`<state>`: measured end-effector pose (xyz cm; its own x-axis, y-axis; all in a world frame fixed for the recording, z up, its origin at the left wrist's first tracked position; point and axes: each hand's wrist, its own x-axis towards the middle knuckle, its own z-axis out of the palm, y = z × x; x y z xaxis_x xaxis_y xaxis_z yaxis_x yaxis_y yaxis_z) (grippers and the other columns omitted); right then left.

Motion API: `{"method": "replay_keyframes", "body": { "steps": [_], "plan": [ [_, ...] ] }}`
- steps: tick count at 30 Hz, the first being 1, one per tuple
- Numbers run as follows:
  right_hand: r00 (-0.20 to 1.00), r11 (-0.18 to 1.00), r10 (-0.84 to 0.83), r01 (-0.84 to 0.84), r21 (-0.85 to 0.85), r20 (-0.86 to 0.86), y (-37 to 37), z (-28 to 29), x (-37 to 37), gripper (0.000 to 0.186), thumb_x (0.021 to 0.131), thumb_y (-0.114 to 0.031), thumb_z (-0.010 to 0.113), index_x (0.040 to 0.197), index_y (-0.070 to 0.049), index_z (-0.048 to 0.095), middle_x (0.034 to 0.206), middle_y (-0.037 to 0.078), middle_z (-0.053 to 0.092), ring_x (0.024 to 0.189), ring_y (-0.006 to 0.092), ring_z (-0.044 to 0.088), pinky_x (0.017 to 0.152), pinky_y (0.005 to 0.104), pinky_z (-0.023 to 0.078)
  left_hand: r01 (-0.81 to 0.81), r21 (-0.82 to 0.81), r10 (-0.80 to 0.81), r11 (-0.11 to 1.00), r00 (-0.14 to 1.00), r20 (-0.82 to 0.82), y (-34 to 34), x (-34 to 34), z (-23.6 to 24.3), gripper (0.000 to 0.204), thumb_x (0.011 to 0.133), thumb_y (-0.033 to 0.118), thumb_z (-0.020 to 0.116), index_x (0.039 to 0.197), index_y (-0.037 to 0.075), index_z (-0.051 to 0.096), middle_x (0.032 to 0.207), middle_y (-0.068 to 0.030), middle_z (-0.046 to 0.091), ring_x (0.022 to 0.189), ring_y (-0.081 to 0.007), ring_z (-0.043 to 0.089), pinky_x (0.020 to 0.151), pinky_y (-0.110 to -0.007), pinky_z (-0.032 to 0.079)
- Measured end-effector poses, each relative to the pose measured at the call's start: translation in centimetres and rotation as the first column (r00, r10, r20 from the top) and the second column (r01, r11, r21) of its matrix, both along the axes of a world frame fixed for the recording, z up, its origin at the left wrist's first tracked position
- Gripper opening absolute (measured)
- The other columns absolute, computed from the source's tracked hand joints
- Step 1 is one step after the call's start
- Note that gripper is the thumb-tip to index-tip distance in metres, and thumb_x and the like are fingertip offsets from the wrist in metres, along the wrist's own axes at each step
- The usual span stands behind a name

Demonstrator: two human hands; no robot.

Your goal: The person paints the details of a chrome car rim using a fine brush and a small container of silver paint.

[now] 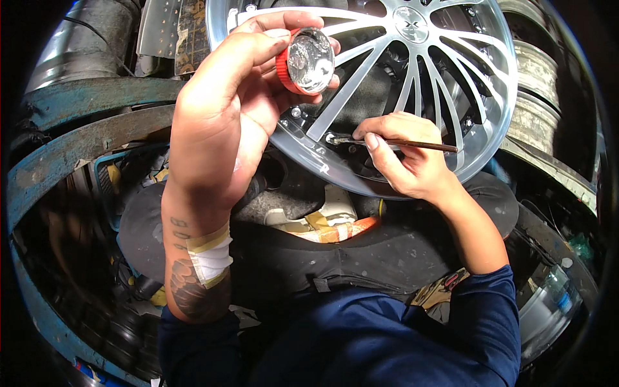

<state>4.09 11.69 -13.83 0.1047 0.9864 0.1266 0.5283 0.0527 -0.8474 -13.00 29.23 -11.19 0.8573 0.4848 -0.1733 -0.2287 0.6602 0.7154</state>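
My left hand [225, 103] is raised and closed around a small round red cap [309, 62], tilted so its inside faces me; a shiny silvery substance coats it. In my right hand [412, 151] is a thin paintbrush [412, 143] with a dark brown handle, pinched between thumb and fingers. The brush tip meets the wheel near a bolt at the outer end of a spoke. That alloy wheel [474, 161] has many slim silver spokes, a dark inner face and a round centre cap [411, 24]. It lies face up before me, above my lap.
Other wheel rims [536, 77] are stacked at the far right, and a metal drum-like cylinder [90, 45] stands at the far left. A worn blue curved metal rim [97, 97] runs along the left. By my right elbow is a clear plastic container [551, 300].
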Motion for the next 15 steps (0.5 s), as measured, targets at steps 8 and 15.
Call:
{"method": "replay_keyframes", "body": {
  "steps": [8,15],
  "plan": [
    [1.0,0.999,-0.011,0.01,0.036,0.029,0.0,-0.3,-0.03,0.008,0.086,-0.003,0.062,0.089,0.002,0.067,0.068,0.011,0.065,0.057,0.0206,0.061,0.057,0.0308,0.048,-0.001,-0.009,0.001,1.0,1.0,0.011,0.14,-0.07,-0.19,0.044,0.098,0.023,0.039,0.127,-0.008,0.051,0.12,-0.0278,0.06,0.101,-0.0306,0.063,0.089,-0.035,0.047],
    [0.999,1.0,0.005,-0.006,0.007,0.037,0.1,-0.18,-0.02,0.009,0.086,-0.004,0.062,0.089,0.002,0.067,0.07,0.012,0.065,0.056,0.0203,0.061,0.056,0.0306,0.048,0.01,-0.008,-0.01,1.0,1.0,0.027,0.23,-0.13,-0.19,0.044,0.098,0.023,0.039,0.127,-0.009,0.05,0.12,-0.0287,0.06,0.101,-0.0314,0.064,0.088,-0.035,0.048]
  ]
}}
